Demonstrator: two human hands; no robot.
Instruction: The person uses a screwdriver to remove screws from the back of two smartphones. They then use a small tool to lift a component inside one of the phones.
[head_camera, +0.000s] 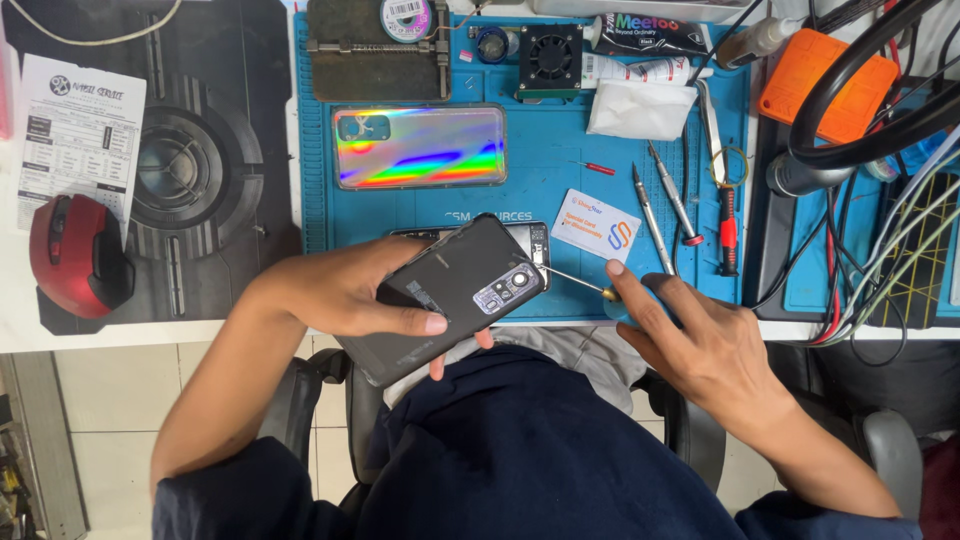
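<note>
I see bright, even overhead light | rainbow glare on the iridescent glossy phone back cover, upper centre | soft shadows | edges slightly bowed | focus sharp.

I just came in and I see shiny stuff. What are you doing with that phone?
A person sits at a desk. Their left hand holds a black phone with its back and camera facing up. Their right hand holds a thin screwdriver, its tip at the phone's camera corner. On the blue mat lie a rainbow-shiny phone back, more screwdrivers and a small card.
</note>
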